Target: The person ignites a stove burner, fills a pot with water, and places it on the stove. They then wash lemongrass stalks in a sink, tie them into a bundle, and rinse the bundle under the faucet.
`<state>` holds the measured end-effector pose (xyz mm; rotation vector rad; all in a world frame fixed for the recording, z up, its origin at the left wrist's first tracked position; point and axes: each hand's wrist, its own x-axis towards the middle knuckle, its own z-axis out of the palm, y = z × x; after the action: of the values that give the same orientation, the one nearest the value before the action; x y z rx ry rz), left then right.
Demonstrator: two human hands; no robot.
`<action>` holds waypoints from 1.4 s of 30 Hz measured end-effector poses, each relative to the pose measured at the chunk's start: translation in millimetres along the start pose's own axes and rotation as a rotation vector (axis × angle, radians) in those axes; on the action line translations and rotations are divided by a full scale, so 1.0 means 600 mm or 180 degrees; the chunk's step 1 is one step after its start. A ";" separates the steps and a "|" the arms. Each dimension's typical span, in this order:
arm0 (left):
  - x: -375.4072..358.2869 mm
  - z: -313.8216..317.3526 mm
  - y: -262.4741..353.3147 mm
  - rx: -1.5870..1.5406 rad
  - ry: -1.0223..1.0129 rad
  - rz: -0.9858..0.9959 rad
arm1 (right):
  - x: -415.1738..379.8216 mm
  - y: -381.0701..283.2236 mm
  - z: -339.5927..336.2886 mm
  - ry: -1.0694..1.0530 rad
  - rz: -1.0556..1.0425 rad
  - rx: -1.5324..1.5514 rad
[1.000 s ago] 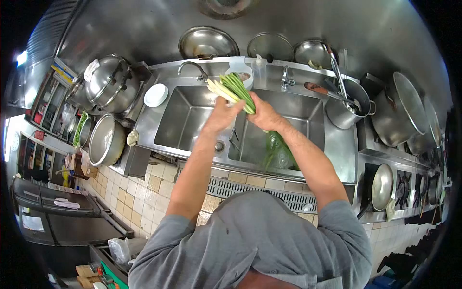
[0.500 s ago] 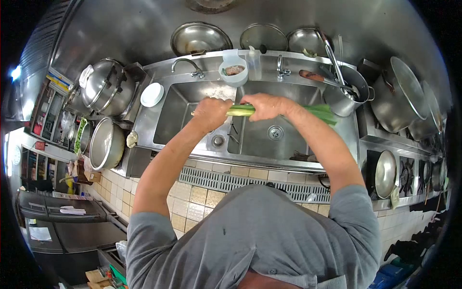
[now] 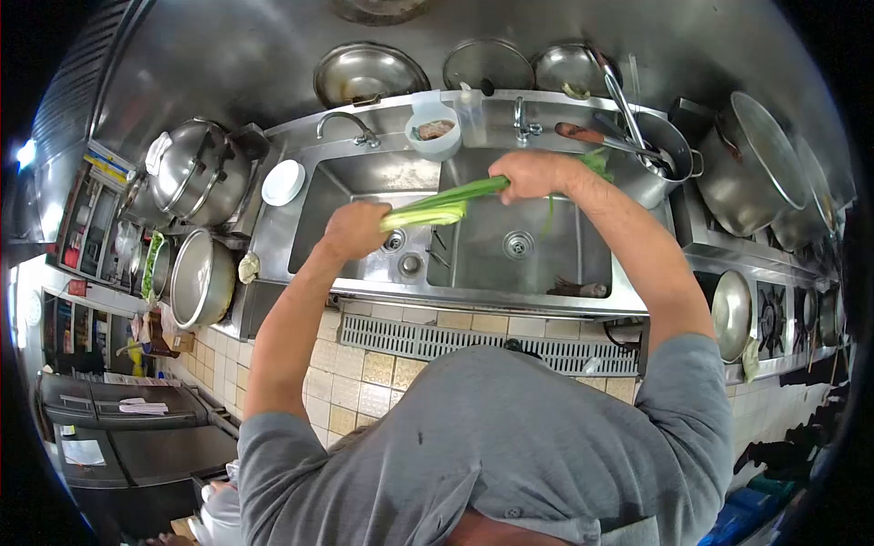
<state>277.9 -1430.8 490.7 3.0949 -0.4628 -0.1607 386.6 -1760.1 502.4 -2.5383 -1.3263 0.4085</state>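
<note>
A bunch of green onions [image 3: 451,203] stretches across the double steel sink [image 3: 300,159], pale root ends to the left, green leaves [image 3: 596,164] trailing right. My right hand [image 3: 533,175] is shut around the green middle of the bunch, above the right basin [image 3: 569,232]. My left hand [image 3: 355,230] is curled into a fist at the pale root ends, over the near edge of the left basin [image 3: 337,196], and appears to pinch them.
Faucets [image 3: 350,123] and a white tub [image 3: 433,132] stand behind the basins. A white plate [image 3: 283,182] and big lidded pots [image 3: 196,173] sit left. A pot of ladles [image 3: 660,159] and large pots [image 3: 756,173] stand right. Scraps [image 3: 578,289] lie in the right basin.
The bunch swung from upright to lying across the sink. My right hand moved up and right with it, while my left hand slid down-left to the root ends.
</note>
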 end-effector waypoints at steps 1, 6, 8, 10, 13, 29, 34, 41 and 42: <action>-0.009 -0.002 0.000 -0.0238 -0.0223 0.0014 | 0.001 -0.001 -0.007 0.0110 0.0242 -0.0155; -0.073 0.002 0.064 -0.2605 -0.0811 0.0047 | 0.040 0.038 0.059 0.1322 0.0376 -0.0370; -0.049 0.008 0.043 -0.2502 -0.0205 -0.0478 | 0.075 0.042 0.145 0.1227 0.0660 0.0241; -0.033 0.000 0.022 -0.1851 0.0521 -0.1080 | 0.071 -0.002 0.225 0.0892 0.0766 0.0569; -0.015 0.057 -0.036 -0.0688 0.0931 -0.1747 | 0.050 -0.126 0.246 0.0510 0.0915 0.0500; -0.028 -0.005 0.162 -0.0808 0.0755 -0.0216 | 0.094 0.023 0.040 0.1952 -0.0582 0.0851; -0.027 0.015 0.091 -0.1227 0.0812 -0.0815 | 0.105 -0.064 0.339 0.1685 0.0582 0.1325; -0.054 0.070 0.133 -0.4566 0.0167 -0.0599 | 0.050 -0.102 0.261 0.0743 0.1110 0.1000; -0.052 0.062 0.137 -0.5167 0.0254 -0.0731 | 0.050 -0.109 0.263 0.0749 0.1122 0.0995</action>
<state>220.3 -1500.1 458.7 1.5209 0.0832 -0.2370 297.2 -1684.9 374.4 -2.4555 -0.6732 0.3370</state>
